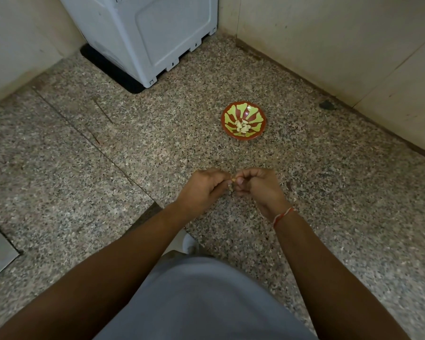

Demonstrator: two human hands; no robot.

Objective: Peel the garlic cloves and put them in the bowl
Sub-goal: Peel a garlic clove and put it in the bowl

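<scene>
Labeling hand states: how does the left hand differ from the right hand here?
The left hand has a bare wrist; the right hand has a red and white thread at the wrist. The left hand shows its back to the camera; the right hand is turned so a fingernail shows. Shared: both have curled fingers that meet at one small garlic clove, held above the floor on the near side of the bowl.

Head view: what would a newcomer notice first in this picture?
First, the red and green bowl on the speckled floor, with peeled garlic cloves heaped at its centre. Nearer the camera, the left hand and right hand together pinch one small clove.
</scene>
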